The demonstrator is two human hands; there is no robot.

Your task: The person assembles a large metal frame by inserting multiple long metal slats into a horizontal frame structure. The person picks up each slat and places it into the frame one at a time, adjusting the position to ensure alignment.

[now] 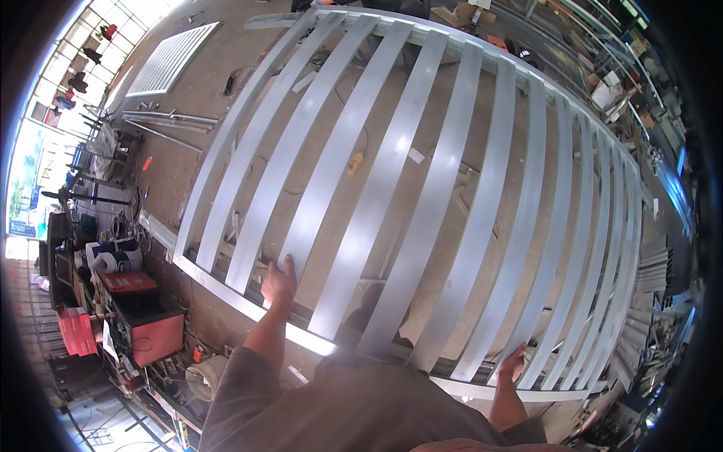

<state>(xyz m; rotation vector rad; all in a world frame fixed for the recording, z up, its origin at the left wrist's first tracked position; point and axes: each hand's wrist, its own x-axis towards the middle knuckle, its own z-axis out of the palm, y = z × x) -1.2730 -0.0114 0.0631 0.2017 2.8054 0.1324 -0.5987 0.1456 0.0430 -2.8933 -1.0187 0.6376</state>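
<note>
Forearms point(269, 339) reach up from the lower edge, well apart, bare below the dull brown sleeves point(245, 380). The left hand point(279, 285) is clamped on a slat near its close end, wrist fairly straight, thumb laid up along the slat's face and the other fingers bent at its left edge. The right hand point(512, 365), lower and well to the right, is curled around a slat's edge beside the near rail point(252, 307); part of its grip is hidden.

Both hold a large slatted panel point(392, 154), which spreads in front of the body, above the brown floor point(188, 162). Its flat, straight-edged strips look like smooth silvery metal, with bright glare spots on the middle ones and regular open gaps between. The slats run lengthwise away from the person, far ends leaning rightward on the left side; the lens bows them. The panel's rails lie crosswise, and its longer side seems to go left to right.

A smaller slatted panel point(173, 59) lies beyond, upper left; boxy red toolboxes point(158, 340) stand lower left.
</note>
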